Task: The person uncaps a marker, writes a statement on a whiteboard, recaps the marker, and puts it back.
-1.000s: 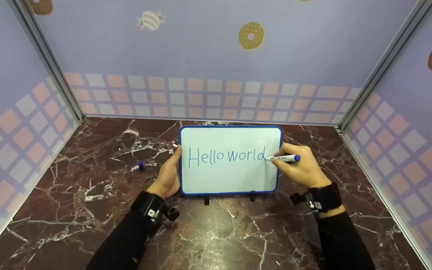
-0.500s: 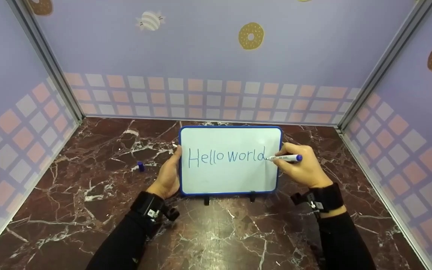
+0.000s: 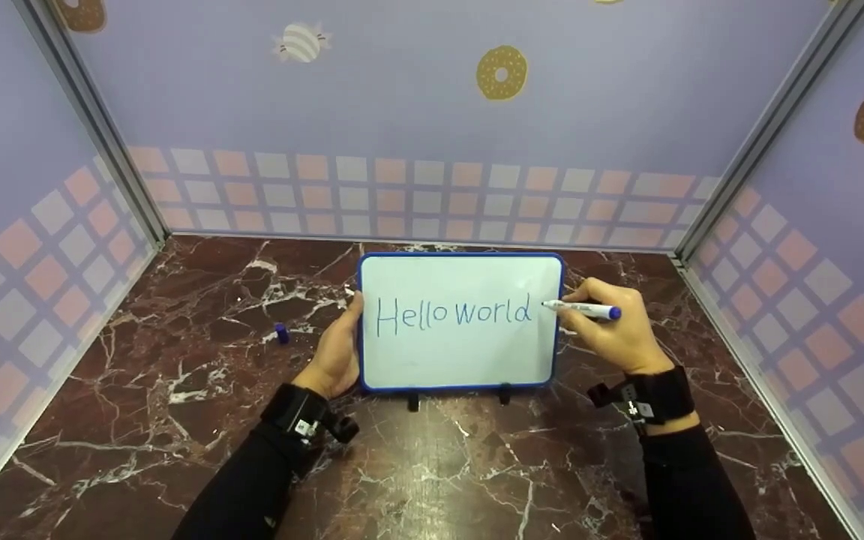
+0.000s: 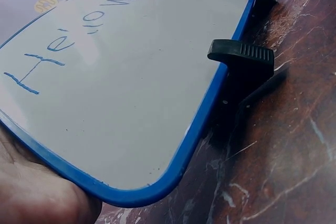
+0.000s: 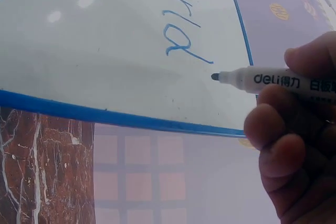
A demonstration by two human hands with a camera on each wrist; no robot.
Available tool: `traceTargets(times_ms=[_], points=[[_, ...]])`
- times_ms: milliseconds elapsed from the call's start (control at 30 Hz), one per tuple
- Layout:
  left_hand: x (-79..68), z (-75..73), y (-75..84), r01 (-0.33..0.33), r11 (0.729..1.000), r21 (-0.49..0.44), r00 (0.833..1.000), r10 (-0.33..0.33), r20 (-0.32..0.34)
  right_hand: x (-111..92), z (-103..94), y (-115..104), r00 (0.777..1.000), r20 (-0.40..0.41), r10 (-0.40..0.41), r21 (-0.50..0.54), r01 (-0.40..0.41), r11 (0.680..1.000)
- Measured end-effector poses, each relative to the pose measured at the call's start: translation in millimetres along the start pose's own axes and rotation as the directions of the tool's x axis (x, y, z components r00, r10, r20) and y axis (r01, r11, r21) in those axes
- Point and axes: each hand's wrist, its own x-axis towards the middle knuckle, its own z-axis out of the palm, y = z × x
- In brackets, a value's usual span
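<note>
A small whiteboard with a blue frame leans on a stand with black feet, "Hello world" written across it in blue. My left hand grips its left edge, thumb along the frame and the other fingers hidden behind. In the left wrist view, part of that hand lies against the blue rim near the lower corner. Pinched in my right hand is a white marker with a blue end. Its dark uncapped tip points at the board just right of the "d", and the right wrist view shows "deli" on the barrel.
A blue marker cap stands on the dark red marble tabletop, left of the board. Black stand feet jut out under the board's lower edge. Patterned lilac panels enclose the table at the back and both sides.
The right hand has moved slightly right and up with the marker, whose tip has left the end of the "d". Left hand and whiteboard have stayed in place.
</note>
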Motion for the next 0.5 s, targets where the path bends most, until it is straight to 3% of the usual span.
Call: traceTargets(times_ms=[300, 500], points=[[-0.3, -0.2, -0.9, -0.009, 1.000, -0.002, 1.000, 0.009, -0.006, 0.9, 4.7, 4.3, 0.991, -0.113, -0.066, -0.012, 0.065, 0.998], [-1.3, -0.4, -0.1, 0.002, 1.000, 0.011, 1.000, -0.002, 0.002, 1.3, 4.9, 4.5, 0.989, -0.122, -0.081, -0.010, 0.081, 0.997]])
